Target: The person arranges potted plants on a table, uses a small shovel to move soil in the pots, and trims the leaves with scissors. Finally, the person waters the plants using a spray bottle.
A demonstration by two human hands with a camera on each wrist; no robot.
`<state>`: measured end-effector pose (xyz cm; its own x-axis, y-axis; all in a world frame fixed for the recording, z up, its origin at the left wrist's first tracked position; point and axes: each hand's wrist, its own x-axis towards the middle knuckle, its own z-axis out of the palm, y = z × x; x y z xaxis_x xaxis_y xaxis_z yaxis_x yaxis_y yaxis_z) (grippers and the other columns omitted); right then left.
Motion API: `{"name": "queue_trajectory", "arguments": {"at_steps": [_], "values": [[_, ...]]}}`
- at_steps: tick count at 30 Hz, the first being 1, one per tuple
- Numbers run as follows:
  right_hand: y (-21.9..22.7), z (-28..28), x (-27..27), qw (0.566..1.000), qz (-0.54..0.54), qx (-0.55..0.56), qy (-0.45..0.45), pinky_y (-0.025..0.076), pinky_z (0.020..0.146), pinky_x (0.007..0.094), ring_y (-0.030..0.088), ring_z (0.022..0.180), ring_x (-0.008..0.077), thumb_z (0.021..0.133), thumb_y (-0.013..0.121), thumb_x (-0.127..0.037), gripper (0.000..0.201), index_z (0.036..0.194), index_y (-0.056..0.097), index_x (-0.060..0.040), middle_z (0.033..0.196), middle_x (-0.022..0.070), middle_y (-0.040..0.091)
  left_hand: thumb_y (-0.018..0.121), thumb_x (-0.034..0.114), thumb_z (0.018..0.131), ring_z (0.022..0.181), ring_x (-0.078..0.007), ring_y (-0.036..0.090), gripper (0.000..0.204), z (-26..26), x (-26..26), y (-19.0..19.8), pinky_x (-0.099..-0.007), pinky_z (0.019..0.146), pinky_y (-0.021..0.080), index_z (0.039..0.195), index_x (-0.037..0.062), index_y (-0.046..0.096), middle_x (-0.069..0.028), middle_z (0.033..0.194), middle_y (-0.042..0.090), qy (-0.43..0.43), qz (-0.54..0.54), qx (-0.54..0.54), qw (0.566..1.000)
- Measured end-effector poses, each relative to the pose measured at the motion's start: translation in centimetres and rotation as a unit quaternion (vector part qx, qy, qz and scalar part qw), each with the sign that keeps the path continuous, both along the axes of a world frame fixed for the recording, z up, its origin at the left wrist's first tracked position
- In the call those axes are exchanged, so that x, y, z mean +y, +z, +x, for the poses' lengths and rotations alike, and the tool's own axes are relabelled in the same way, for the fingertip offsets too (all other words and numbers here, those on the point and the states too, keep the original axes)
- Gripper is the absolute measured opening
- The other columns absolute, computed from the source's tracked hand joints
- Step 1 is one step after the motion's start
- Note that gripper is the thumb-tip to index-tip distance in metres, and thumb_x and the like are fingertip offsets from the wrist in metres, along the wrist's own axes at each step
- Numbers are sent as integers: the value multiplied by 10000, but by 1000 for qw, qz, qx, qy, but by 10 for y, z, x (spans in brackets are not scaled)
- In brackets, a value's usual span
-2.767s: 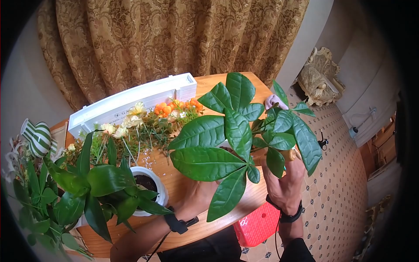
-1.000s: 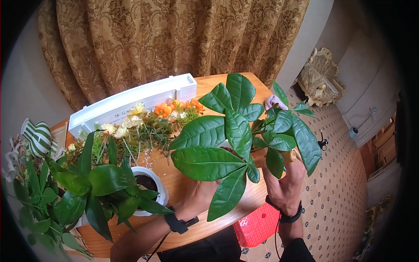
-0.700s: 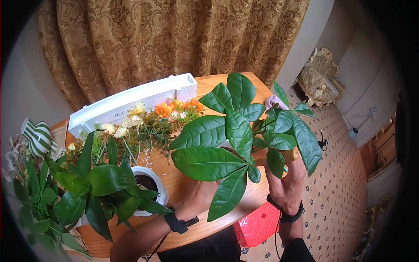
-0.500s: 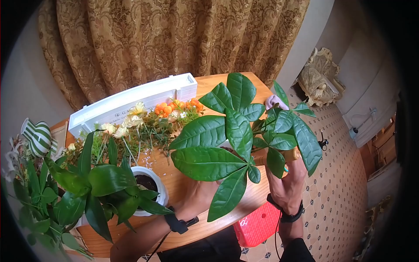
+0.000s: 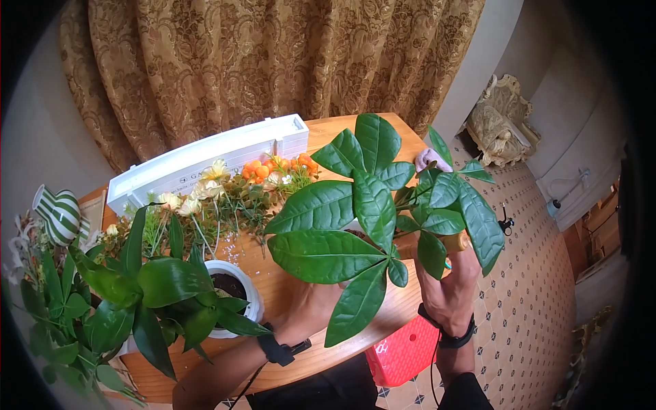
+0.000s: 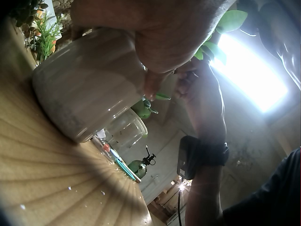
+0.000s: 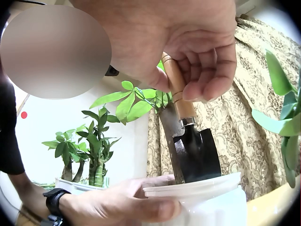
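Observation:
In the right wrist view, my right hand (image 7: 188,52) grips the wooden handle of a small trowel (image 7: 197,153), its black blade pointing down inside the rim of a white pot (image 7: 214,186). Beside the blade rises the thick stem (image 7: 170,134) of a leafy plant. My left hand (image 7: 136,200) holds the pot's side, fingers curved round it below the rim. Seen from the left wrist, the pot (image 6: 84,80) stands on the wooden table. Broad green leaves (image 5: 321,256) hide most of the pot and part of both hands in the head view.
Left of the hands stands another white pot (image 5: 253,301) with soil and a plant. Artificial flowers (image 5: 205,191) lie before a long white planter (image 5: 205,160). A striped vase (image 5: 60,215) is at far left. A clear container (image 6: 124,129) and pens (image 6: 123,167) are beside the held pot.
My right hand has shifted very slightly, and the trowel handle's end has tilted a little. My left hand and the plants look unmoved.

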<state>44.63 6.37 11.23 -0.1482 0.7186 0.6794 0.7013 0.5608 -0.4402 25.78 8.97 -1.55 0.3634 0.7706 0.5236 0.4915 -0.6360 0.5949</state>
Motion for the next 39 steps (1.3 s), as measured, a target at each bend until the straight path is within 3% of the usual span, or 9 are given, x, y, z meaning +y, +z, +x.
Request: {"name": "queue_trajectory", "arguments": {"at_steps": [7,10,17,22,25,28,34,37,39], "values": [[2,-2,0,998,21,-67,-2,475,760,403,625,825,319,842,722,-54,300,1120,626,3,938,138,657,703,501,918,1279,-243,470,839,-1,2,-11,-418,1130,388,1499,29,325,-104,1438,485,-85,-62,-83,991],[3,-4,0,994,47,-96,-7,457,729,414,605,789,324,837,729,-63,296,1104,618,-2,900,130,647,711,473,922,1261,-232,488,818,2,1,-18,-404,1117,402,1492,27,332,-99,1432,493,-196,-288,-359,866],[2,-3,1,996,42,-81,-4,453,741,414,607,791,323,842,725,-57,287,1104,618,-5,902,130,648,699,487,926,1237,-238,503,793,-2,1,-1,-420,1073,434,1488,47,353,-86,1406,521,-40,-30,-34,998],[3,-4,1,997,33,-71,-4,455,739,416,606,790,329,842,725,-48,287,1103,616,-3,899,133,649,704,552,897,1208,-247,519,837,-2,0,-7,-432,1066,434,1482,53,375,-86,1378,540,39,103,126,986],[3,-1,1,998,19,-55,3,481,771,392,633,832,309,844,711,-40,299,1125,620,8,939,130,659,717,527,897,1222,-245,513,832,-2,-1,2,-426,1071,434,1484,52,368,-92,1386,532,44,61,76,994],[-2,2,3,999,32,-15,0,498,821,364,654,892,280,847,694,-39,322,1157,624,16,997,127,668,729,499,896,1247,-240,496,830,-3,4,-8,-419,1077,431,1486,48,359,-99,1400,517,-79,-82,-88,990],[-6,5,2,1000,13,2,-9,503,823,359,655,903,274,845,695,-44,333,1167,630,11,1029,132,670,732,467,903,1265,-231,482,814,-1,4,-7,-405,1083,425,1489,50,352,-100,1421,499,-65,-66,-75,993],[2,-1,0,1000,10,-15,4,502,788,373,645,866,298,839,708,-45,325,1151,634,5,1006,142,665,705,395,942,1299,-235,468,776,-1,3,-8,-417,1112,426,1507,44,306,-117,1433,487,-140,-124,-166,968],[-1,1,0,999,13,-29,6,499,782,378,641,860,309,837,713,-46,321,1144,635,2,996,144,662,674,322,971,1331,-251,453,740,-1,-4,-4,-450,1141,421,1520,40,264,-134,1456,459,-219,-340,-411,817]]}}
